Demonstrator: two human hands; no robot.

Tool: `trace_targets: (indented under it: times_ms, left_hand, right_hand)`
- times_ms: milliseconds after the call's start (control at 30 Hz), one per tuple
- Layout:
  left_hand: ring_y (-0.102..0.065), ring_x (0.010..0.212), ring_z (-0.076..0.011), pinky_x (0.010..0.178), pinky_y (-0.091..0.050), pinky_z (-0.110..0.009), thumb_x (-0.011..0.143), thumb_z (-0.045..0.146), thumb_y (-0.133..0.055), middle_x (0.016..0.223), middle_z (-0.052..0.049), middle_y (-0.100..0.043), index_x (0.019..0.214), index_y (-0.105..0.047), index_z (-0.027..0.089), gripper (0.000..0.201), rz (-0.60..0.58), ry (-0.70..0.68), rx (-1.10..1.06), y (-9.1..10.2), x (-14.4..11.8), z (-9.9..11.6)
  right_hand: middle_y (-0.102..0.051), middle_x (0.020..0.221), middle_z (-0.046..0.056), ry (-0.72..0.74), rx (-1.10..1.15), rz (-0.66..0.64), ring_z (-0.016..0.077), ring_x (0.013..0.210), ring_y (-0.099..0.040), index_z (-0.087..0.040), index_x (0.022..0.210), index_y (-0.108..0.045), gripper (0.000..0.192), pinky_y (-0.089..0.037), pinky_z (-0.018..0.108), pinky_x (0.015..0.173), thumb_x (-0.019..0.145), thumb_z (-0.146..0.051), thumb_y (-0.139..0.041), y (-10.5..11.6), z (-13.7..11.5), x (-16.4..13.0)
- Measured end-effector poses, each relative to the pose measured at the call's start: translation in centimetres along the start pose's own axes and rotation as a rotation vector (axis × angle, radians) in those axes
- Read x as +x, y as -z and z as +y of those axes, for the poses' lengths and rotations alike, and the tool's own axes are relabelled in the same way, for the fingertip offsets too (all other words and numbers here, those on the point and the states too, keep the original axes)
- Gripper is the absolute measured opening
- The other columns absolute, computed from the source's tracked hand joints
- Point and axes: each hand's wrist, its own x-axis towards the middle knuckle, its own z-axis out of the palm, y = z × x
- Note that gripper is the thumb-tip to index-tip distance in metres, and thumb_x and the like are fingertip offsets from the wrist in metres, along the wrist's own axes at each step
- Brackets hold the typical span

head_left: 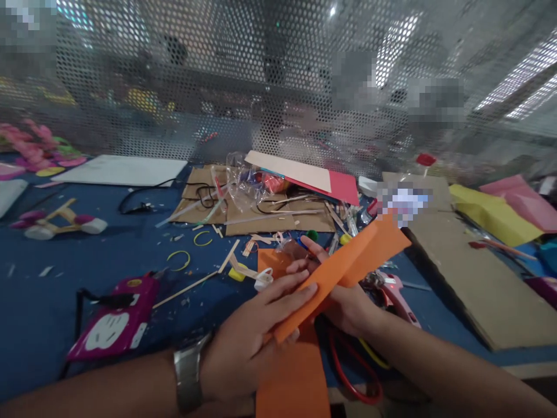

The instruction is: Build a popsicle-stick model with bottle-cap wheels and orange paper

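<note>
Your left hand (256, 331) lies flat on the upper face of the folded orange paper (348, 267), fingers (287, 290) straight and close together, pressing down, thumb out of view. Your right hand (343, 305) supports the same piece from beneath; its fingers (311, 247) curl up behind the far edge and pinch the paper. The piece is held in the air above the table, tilted up to the right, and ends in a blunt point near a blurred patch.

Both forearms enter from the bottom edge. The left wrist carries a metal watch band (188, 371).

The paper is matt, smooth and creased along its length into a long, narrow wedge. A flat orange sheet (291, 377) of like material lies below the hands.

The table (39, 302) is covered in dark blue. It bears:
- a pink glue gun (398, 296) just right of your right hand, with a red cable loop (348, 371) beneath the wrist;
- a magenta case (115, 316) with a white panel at left;
- brown cardboard sheets (270, 217) at centre, and a larger cardboard board (478, 278) at right;
- wooden sticks (191, 284), yellow rings and scraps scattered between;
- yellow and pink paper (500, 212) at far right.

A perforated metal screen (217, 75) closes the far side of the table. What lies behind it is blurred.
</note>
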Motion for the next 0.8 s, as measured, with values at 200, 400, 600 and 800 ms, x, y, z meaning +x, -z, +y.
trace_targets:
  times_ms: [200, 400, 600, 800]
  left_hand:
    - [-0.038, 0.165, -0.0385, 0.133, -0.038, -0.058, 0.099, 0.051, -0.076, 0.183, -0.006, -0.029, 0.172, -0.032, 0.045, 0.086, -0.035, 0.017, 0.101, -0.3, -0.5, -0.8]
    - [-0.049, 0.158, -0.032, 0.129, -0.047, -0.049, 0.098, 0.029, -0.077, 0.174, -0.008, -0.045, 0.168, -0.041, 0.043, 0.08, 0.045, -0.037, 0.108, -0.6, -0.3, -0.8]
    - [-0.067, 0.141, -0.027, 0.118, -0.057, -0.041, 0.102, 0.019, -0.068, 0.149, -0.008, -0.072, 0.149, -0.065, 0.033, 0.049, 0.228, -0.092, 0.073, 0.3, 0.7, 0.3]
    - [-0.083, 0.084, -0.0211, 0.078, -0.07, -0.031, 0.107, 0.035, -0.064, 0.102, -0.008, -0.086, 0.133, -0.074, 0.022, 0.031, 0.326, 0.199, -0.247, 1.0, 1.4, 1.1]
  right_hand:
    - [-0.077, 0.122, 0.001, -0.019, 0.105, -0.075, 0.0204, 0.107, -0.078, -0.039, 0.165, -0.038, 0.101, -0.065, 0.032, 0.093, 0.077, -0.014, -0.082, 0.2, -0.4, -0.2]
    - [-0.074, 0.124, 0.002, -0.018, 0.116, -0.165, 0.0216, 0.112, -0.075, -0.037, 0.157, -0.052, 0.086, -0.067, 0.032, 0.09, 0.079, -0.016, -0.083, 0.6, -0.5, -0.4]
    - [-0.071, 0.127, 0.002, 0.011, 0.102, -0.199, 0.0201, 0.1, -0.074, -0.042, 0.157, -0.051, 0.089, -0.066, 0.027, 0.071, 0.08, -0.02, -0.09, 0.4, -0.8, -0.4]
    - [-0.07, 0.135, 0.004, 0.074, 0.049, -0.173, 0.0213, 0.094, -0.075, -0.046, 0.163, -0.043, 0.115, -0.065, 0.031, 0.071, 0.067, -0.023, -0.102, 0.3, -1.1, -0.6]
